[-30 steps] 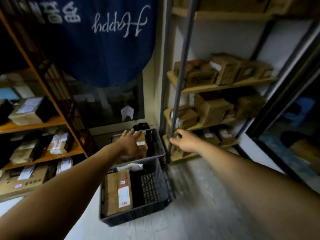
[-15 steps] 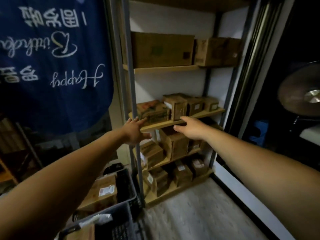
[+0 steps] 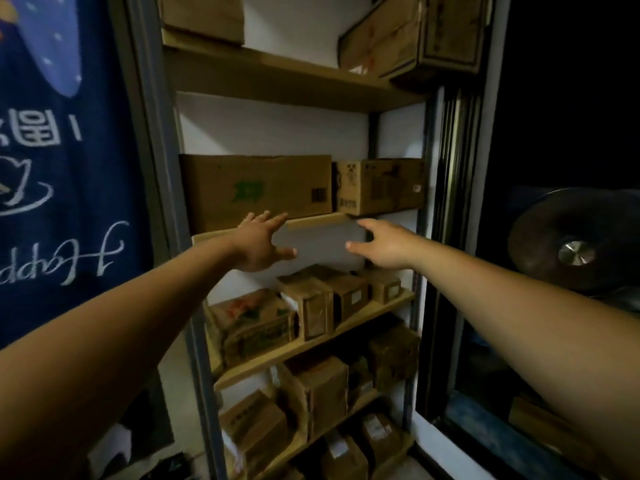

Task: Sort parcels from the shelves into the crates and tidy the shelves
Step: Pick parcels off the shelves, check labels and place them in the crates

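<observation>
Nearest, two bare forearms enter from the lower corners and converge on mid-frame. The left hand (image 3: 261, 242) has its fingers spread and holds nothing. Its fingertips reach the front edge of the wooden shelf board (image 3: 313, 222), just below the large carton (image 3: 256, 192); whether they touch it cannot be told. The right hand (image 3: 386, 245), also spread and empty, hovers just under the board, below the seam between that carton and the smaller carton (image 3: 379, 187). Bare white wall shows in the gap between the hands. The two cartons stand side by side, filling their shelf from the grey upright (image 3: 162, 202) at left to the right post (image 3: 419, 258), with open room above them. Lower-centre shelves hold crowded small parcels (image 3: 308, 306). At the top, more boxes (image 3: 408, 36) overhang the upper board. A blue banner (image 3: 62, 202) hangs at left.
</observation>
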Demonstrator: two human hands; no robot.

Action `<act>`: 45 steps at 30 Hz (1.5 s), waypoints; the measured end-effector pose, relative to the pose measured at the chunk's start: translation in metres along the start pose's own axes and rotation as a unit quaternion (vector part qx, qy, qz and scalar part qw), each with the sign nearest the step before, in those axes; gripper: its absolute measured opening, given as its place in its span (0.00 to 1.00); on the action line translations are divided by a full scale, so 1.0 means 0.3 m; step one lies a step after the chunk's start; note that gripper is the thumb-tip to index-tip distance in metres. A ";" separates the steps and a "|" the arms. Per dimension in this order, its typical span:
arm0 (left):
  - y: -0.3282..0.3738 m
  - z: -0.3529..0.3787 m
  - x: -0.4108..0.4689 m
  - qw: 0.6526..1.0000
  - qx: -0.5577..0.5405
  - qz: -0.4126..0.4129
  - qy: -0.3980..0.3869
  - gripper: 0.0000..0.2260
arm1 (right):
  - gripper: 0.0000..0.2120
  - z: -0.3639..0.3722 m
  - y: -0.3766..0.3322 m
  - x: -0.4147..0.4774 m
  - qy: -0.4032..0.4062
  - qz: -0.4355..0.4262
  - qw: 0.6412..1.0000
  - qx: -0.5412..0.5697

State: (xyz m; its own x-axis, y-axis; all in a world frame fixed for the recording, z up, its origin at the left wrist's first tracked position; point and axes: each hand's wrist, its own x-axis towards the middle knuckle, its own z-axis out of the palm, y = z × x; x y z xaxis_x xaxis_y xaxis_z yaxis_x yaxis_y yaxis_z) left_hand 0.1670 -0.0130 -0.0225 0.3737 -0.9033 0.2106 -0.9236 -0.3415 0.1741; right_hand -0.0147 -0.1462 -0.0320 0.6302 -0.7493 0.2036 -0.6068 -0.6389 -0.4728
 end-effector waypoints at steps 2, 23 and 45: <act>0.033 -0.028 0.087 1.000 0.002 0.003 0.012 0.36 | 0.35 -0.049 0.037 0.063 0.019 -0.008 1.000 -0.007; 0.772 -0.198 0.866 0.984 -0.011 0.000 0.178 0.36 | 0.34 -0.783 0.637 0.661 0.172 -0.129 0.976 -0.040; 1.005 -0.344 1.569 0.926 -0.123 0.089 0.347 0.49 | 0.33 -1.090 0.845 1.309 0.395 -0.217 0.892 0.032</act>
State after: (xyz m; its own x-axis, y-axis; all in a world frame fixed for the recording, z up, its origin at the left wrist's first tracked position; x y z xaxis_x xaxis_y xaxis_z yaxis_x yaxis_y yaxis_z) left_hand 0.0733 -0.5145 0.2284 0.2618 -0.5261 0.8091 -0.9602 -0.0573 0.2735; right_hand -0.0794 -0.6594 0.2083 0.2465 -0.3397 0.9077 -0.3437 -0.9063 -0.2459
